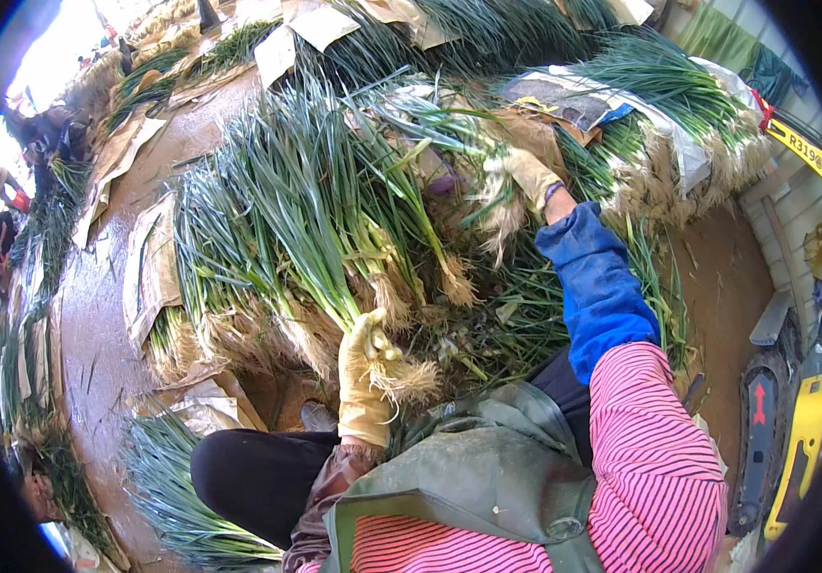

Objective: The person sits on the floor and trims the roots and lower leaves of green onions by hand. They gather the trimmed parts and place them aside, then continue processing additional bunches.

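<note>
My left hand [368, 369], in a tan work glove, is closed around the white lower stems of a bunch of green onions [317, 265]. Their dark leaves fan up and away from me, and pale roots spill out beside my fingers. Farther off to the right, my right hand [529, 175], gloved the same way, grips green onion stems [472, 143] near their base. Shaggy roots hang below that hand. A single plant [421, 222] lies between the hands with its roots towards me. Trimmed leaves and scraps [518, 304] litter the pile before my lap.
Rows of bunched green onions [203, 286] lie ahead and left. More bunches [669, 136] are stacked at right under a sack [575, 100]. A tracked yellow machine [805, 422] stands at the right edge. People [60, 136] are at far left, beyond the wet floor [103, 329].
</note>
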Demonstrator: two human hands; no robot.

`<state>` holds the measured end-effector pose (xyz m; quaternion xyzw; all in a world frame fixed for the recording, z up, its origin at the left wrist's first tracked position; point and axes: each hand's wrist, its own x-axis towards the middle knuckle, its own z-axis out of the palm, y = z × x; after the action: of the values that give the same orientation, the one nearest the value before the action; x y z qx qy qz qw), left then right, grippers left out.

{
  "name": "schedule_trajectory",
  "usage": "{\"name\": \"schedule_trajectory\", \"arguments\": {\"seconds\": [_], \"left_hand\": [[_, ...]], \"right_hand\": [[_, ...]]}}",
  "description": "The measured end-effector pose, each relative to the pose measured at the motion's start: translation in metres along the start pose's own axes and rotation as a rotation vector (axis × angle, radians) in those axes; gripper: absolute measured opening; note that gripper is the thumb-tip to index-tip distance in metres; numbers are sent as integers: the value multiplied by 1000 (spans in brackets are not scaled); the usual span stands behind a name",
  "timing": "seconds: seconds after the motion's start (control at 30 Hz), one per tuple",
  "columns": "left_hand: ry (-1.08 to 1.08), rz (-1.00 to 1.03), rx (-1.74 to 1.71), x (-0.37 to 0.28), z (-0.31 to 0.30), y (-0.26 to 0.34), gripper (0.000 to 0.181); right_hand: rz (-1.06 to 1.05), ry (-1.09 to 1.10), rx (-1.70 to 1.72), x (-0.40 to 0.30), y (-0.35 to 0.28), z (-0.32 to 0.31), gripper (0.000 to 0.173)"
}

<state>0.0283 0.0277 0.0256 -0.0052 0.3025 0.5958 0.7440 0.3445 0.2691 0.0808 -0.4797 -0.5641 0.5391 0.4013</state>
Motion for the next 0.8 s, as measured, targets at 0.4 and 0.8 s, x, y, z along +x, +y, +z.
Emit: {"name": "schedule_trajectory", "arguments": {"seconds": [0.4, 0.8], "left_hand": [[-52, 15, 38, 0, -9, 7, 24], [60, 39, 17, -9, -12, 19, 23]], "right_hand": [[54, -17, -588, -41, 123, 115, 73], [276, -259, 0, 4, 189, 114, 57]]}}
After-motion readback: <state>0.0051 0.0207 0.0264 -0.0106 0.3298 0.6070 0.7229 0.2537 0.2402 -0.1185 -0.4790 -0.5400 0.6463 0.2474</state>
